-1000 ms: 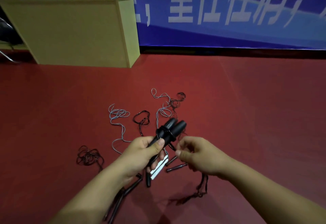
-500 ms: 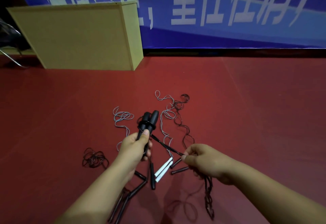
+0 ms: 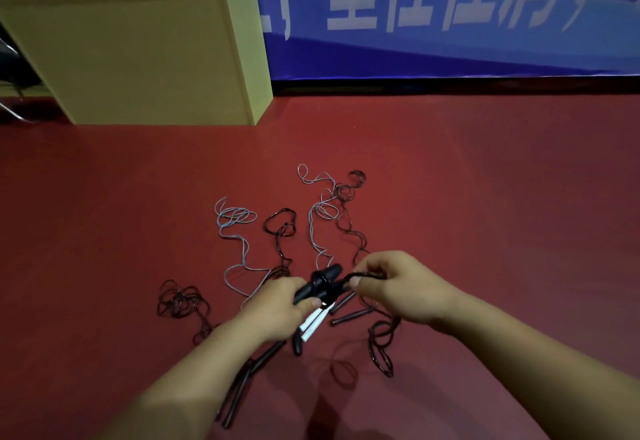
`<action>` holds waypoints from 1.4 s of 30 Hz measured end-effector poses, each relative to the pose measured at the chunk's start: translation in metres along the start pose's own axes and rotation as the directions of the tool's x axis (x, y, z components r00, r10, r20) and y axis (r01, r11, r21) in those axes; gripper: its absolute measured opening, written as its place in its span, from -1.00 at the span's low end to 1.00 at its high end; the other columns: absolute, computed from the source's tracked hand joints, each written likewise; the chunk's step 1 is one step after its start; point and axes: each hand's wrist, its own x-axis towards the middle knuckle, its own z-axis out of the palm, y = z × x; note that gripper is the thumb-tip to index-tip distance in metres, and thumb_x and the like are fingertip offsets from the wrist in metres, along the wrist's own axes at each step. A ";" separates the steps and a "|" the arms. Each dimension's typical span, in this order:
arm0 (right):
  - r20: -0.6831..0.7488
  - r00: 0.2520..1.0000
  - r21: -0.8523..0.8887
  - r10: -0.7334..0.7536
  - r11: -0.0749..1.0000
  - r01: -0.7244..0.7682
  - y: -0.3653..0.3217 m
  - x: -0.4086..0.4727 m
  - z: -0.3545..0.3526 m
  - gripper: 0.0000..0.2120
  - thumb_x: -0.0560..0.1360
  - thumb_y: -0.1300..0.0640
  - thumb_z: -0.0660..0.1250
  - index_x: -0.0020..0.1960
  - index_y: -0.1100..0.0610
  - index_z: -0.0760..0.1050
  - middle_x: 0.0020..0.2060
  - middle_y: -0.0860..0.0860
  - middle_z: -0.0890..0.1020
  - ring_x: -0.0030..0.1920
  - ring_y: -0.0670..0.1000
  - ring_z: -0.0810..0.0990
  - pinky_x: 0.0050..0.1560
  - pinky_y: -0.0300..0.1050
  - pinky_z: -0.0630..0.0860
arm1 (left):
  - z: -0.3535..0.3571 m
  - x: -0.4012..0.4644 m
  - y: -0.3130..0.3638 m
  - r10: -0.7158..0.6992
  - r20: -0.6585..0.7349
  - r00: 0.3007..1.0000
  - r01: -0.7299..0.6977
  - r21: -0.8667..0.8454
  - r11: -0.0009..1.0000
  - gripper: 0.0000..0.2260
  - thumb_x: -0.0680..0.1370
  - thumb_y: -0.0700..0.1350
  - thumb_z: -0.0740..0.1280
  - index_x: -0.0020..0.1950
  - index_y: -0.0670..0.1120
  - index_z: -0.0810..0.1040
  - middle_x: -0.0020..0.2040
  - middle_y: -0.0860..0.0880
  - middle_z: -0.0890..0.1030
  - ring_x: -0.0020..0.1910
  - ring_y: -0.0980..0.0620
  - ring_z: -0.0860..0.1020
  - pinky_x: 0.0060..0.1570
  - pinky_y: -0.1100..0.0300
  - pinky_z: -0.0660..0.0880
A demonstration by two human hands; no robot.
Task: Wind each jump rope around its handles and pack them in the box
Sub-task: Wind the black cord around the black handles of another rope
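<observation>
Nearest me, my left hand (image 3: pixel 277 304) grips the paired black handles (image 3: pixel 320 283) together so they act as a spool, while my right hand (image 3: pixel 398 287) pinches the black cord (image 3: pixel 353 277) just beside them, kept taut for the next wrap. Below and beyond, unwound ropes (image 3: pixel 235 225) sprawl on the red floor (image 3: pixel 485 231) awaiting their turn. The yellow box (image 3: pixel 138 58) stands farthest, well apart.

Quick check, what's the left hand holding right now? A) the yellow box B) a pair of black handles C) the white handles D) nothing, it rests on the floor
B: the left hand grips the pair of black handles above the floor, while the right hand pinches the black rope leading off them; the white handles lie on the floor beneath.
</observation>
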 end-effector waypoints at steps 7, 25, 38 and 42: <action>-0.182 0.979 -0.212 -0.086 0.976 0.047 0.013 0.008 -0.007 -0.86 0.55 0.06 0.34 -0.14 0.06 0.61 -0.38 -0.10 0.55 -0.37 -0.17 0.45 -0.28 -0.23 0.40 | 0.003 -0.012 0.031 0.193 0.117 0.974 -0.209 0.148 0.967 -0.78 0.56 0.07 0.34 -0.20 0.07 0.35 -0.32 0.09 0.45 -0.25 0.01 0.45 -0.31 0.15 0.28; 0.196 0.979 0.168 0.062 0.981 -0.095 0.027 -0.002 -0.037 -0.63 0.38 -0.09 0.45 -0.07 0.21 0.56 -0.23 0.07 0.59 -0.23 -0.02 0.53 -0.17 -0.15 0.44 | 0.004 -0.045 0.061 0.578 -0.155 0.801 -0.598 -0.265 0.757 -0.87 0.54 0.14 0.33 -0.02 0.11 0.52 -0.34 0.13 0.40 -0.36 0.14 0.36 -0.32 0.14 0.34; 0.128 0.985 0.246 0.115 0.958 -0.144 0.012 0.009 0.002 -0.84 0.64 0.14 0.22 -0.11 0.12 0.47 -0.40 0.00 0.51 -0.44 -0.07 0.46 -0.40 -0.20 0.45 | -0.006 -0.017 0.041 0.053 -0.364 0.930 -0.256 -0.537 0.803 -0.91 0.60 -0.04 0.30 -0.07 -0.02 0.51 -0.36 -0.02 0.54 -0.45 0.05 0.57 -0.45 0.32 0.38; 0.120 0.987 0.197 0.108 0.972 -0.130 0.015 0.009 0.007 -0.96 0.56 0.12 0.34 0.01 0.04 0.54 -0.37 -0.02 0.44 -0.41 -0.07 0.40 -0.34 -0.15 0.36 | -0.007 -0.013 0.037 -0.019 -0.408 0.913 -0.206 -0.499 0.842 -0.85 0.61 -0.03 0.29 -0.12 -0.04 0.48 -0.35 0.01 0.51 -0.44 0.09 0.53 -0.39 0.30 0.40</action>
